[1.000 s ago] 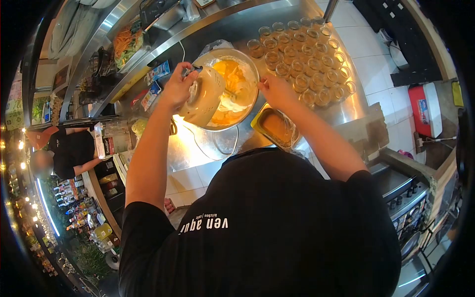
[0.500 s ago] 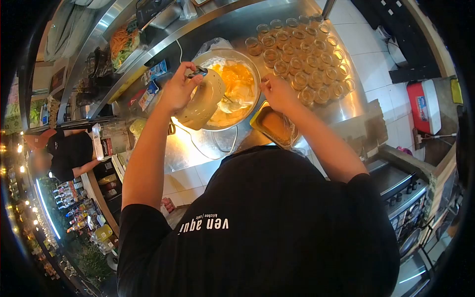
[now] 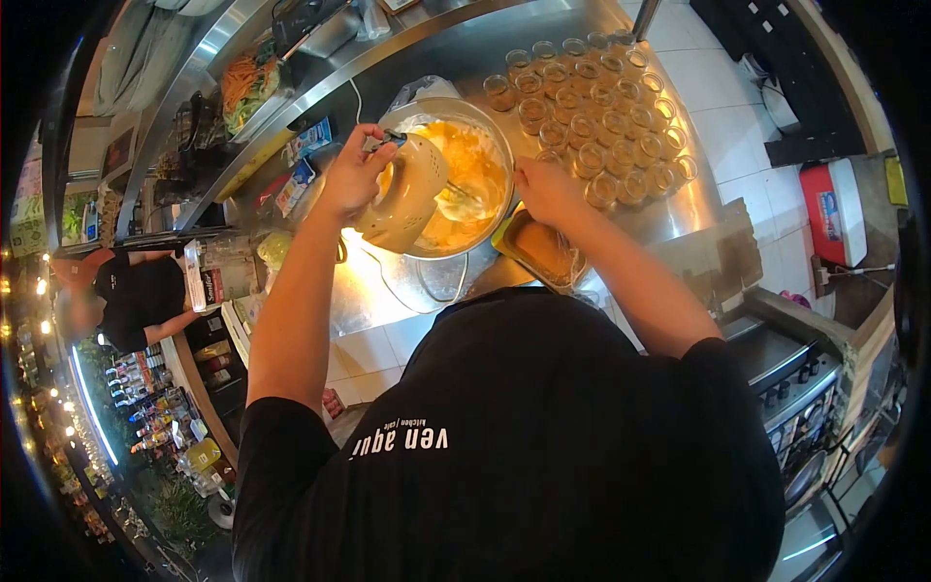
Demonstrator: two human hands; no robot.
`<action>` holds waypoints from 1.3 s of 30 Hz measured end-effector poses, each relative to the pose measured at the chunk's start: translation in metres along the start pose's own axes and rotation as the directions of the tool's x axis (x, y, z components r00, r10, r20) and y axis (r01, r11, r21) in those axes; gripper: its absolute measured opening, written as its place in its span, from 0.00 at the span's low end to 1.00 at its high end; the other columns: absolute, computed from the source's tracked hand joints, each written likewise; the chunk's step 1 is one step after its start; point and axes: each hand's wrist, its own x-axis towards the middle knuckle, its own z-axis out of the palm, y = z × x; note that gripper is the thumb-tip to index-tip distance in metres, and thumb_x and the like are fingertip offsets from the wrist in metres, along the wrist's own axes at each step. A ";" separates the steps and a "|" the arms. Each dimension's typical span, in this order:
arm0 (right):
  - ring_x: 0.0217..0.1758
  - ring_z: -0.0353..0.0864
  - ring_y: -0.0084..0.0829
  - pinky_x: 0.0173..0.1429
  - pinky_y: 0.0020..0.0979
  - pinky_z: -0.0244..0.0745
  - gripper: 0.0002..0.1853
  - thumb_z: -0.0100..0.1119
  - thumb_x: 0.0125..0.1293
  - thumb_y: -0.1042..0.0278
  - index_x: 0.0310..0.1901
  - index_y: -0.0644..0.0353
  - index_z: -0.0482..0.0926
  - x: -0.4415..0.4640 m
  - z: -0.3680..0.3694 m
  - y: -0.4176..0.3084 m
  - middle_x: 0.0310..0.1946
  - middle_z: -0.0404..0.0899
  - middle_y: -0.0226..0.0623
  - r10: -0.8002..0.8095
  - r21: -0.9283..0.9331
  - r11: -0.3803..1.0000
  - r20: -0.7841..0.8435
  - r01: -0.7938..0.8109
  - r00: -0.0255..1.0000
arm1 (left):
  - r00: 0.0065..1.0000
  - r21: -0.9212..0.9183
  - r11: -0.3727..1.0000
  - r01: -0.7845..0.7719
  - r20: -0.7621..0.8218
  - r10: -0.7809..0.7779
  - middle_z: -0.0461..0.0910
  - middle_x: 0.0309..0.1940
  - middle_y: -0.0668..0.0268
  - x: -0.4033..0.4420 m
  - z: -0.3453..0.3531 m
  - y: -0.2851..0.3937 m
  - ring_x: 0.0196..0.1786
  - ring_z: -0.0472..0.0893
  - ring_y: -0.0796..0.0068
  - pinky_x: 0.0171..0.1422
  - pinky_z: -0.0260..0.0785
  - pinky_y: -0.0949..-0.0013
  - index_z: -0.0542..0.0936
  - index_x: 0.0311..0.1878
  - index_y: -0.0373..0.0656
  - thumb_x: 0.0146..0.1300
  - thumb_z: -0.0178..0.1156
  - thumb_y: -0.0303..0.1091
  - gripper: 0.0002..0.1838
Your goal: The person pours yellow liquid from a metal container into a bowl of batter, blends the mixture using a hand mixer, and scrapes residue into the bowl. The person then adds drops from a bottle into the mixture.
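Observation:
My left hand [image 3: 357,175] is closed around the handle of a cream-coloured hand mixer [image 3: 405,199], tilted over a large bowl [image 3: 510,145]. The mixer's beaters reach into a mix [image 3: 461,155] of white cream and orange-yellow batter. My right hand [image 3: 549,191] is closed at the bowl's right rim, its fingertips pinching the edge. Just below that hand sits a rectangular container [image 3: 539,242] with brown contents.
Many small glass jars with brown contents [image 3: 590,157] stand in rows at the right of the steel counter [image 3: 485,58]. A cord [image 3: 388,291] loops below the bowl. Packets [image 3: 296,184] lie to the left. Another person [image 3: 136,296] stands at far left, holding a container.
The mixer has shifted slightly right and down within the bowl, my left hand moving with it. My right hand has slid a little lower along the rim.

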 end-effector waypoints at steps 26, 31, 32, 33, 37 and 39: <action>0.49 0.88 0.61 0.55 0.57 0.82 0.19 0.57 0.80 0.53 0.44 0.62 0.86 -0.008 0.007 -0.020 0.42 0.89 0.57 0.052 -0.094 0.994 -0.008 -0.052 0.999 | 0.999 -0.133 0.991 0.010 -0.038 -0.015 0.76 0.34 0.72 -0.001 -0.006 -0.022 0.24 0.68 0.85 0.24 0.60 0.75 0.72 0.59 0.56 0.80 0.67 0.46 0.16; 0.51 0.90 0.60 0.58 0.57 0.83 0.19 0.56 0.80 0.53 0.46 0.63 0.87 -0.027 0.006 -0.021 0.44 0.90 0.58 0.026 -0.148 0.989 0.195 0.003 0.980 | 0.986 -0.193 0.981 -0.029 -0.165 -0.003 0.75 0.35 0.72 0.009 -0.002 -0.034 0.25 0.68 0.85 0.24 0.60 0.75 0.71 0.59 0.55 0.80 0.66 0.46 0.16; 0.51 0.90 0.60 0.58 0.57 0.83 0.19 0.56 0.80 0.53 0.46 0.63 0.87 -0.026 0.001 -0.021 0.44 0.90 0.58 0.026 -0.150 0.989 0.196 0.004 0.980 | 0.992 -0.176 0.984 -0.028 -0.124 0.006 0.75 0.35 0.72 0.008 -0.006 -0.036 0.25 0.69 0.85 0.24 0.60 0.75 0.71 0.59 0.55 0.80 0.66 0.46 0.16; 0.50 0.90 0.60 0.57 0.58 0.83 0.19 0.57 0.80 0.54 0.46 0.63 0.87 -0.024 -0.004 -0.019 0.43 0.90 0.58 0.032 -0.112 0.993 0.103 -0.021 0.994 | 0.992 -0.177 0.984 -0.028 -0.125 0.006 0.75 0.35 0.72 0.002 -0.008 -0.029 0.25 0.69 0.85 0.24 0.60 0.75 0.71 0.59 0.55 0.80 0.66 0.46 0.16; 0.49 0.90 0.60 0.56 0.58 0.83 0.17 0.57 0.79 0.56 0.49 0.64 0.86 -0.001 -0.006 -0.011 0.43 0.90 0.58 0.034 0.009 0.999 -0.171 -0.033 0.985 | 0.997 -0.087 0.994 0.060 -0.052 -0.064 0.75 0.35 0.72 -0.011 -0.011 -0.014 0.26 0.69 0.85 0.24 0.61 0.75 0.71 0.60 0.55 0.80 0.67 0.46 0.16; 0.49 0.90 0.61 0.56 0.59 0.83 0.18 0.56 0.79 0.56 0.50 0.64 0.85 0.015 0.004 -0.007 0.43 0.90 0.58 0.015 -0.025 1.000 -0.146 -0.019 0.989 | 0.999 -0.138 0.990 0.020 -0.047 -0.027 0.74 0.35 0.73 -0.003 -0.001 -0.023 0.26 0.68 0.85 0.24 0.61 0.75 0.71 0.60 0.55 0.80 0.67 0.46 0.16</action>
